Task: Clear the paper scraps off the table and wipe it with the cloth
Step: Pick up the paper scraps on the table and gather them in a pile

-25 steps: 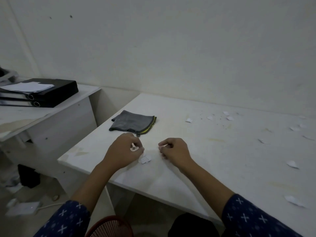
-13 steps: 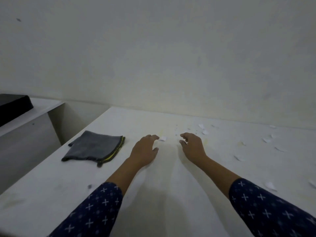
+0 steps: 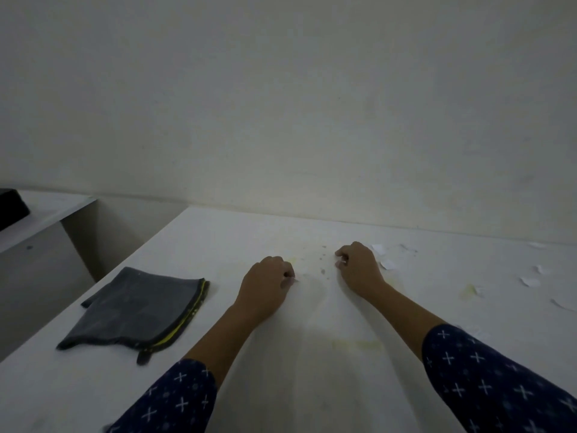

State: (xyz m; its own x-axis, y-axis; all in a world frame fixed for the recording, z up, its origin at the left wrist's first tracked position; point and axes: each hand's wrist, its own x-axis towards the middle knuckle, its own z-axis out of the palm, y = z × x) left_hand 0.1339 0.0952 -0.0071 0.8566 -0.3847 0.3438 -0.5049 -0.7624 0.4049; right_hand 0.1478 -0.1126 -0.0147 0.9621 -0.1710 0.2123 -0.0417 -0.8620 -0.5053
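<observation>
My left hand (image 3: 268,284) rests on the white table (image 3: 218,245), its fingers curled around a small paper scrap (image 3: 294,279) at the fingertips. A little farther back, my right hand (image 3: 360,268) is curled too, with a pale bit of paper (image 3: 343,262) showing between its fingers. Loose white scraps lie just right of that hand (image 3: 388,264) and one sits behind it (image 3: 377,247). More paper scraps (image 3: 529,281) are scattered toward the right edge. The folded grey cloth (image 3: 137,310) with a yellow-edged seam lies left of my left hand, untouched.
The table's back edge meets a plain wall (image 3: 312,120). A lower white desk (image 3: 46,214) stands to the left across a gap, with a black binder (image 3: 11,207) on it. Yellowish stains (image 3: 359,343) and small dark specks (image 3: 323,270) mark the tabletop.
Both hands have reached from the near edge to the middle of the table. Their fingers, spread half a second ago, are now curled, and the scrap by my left fingertips is pinched.
</observation>
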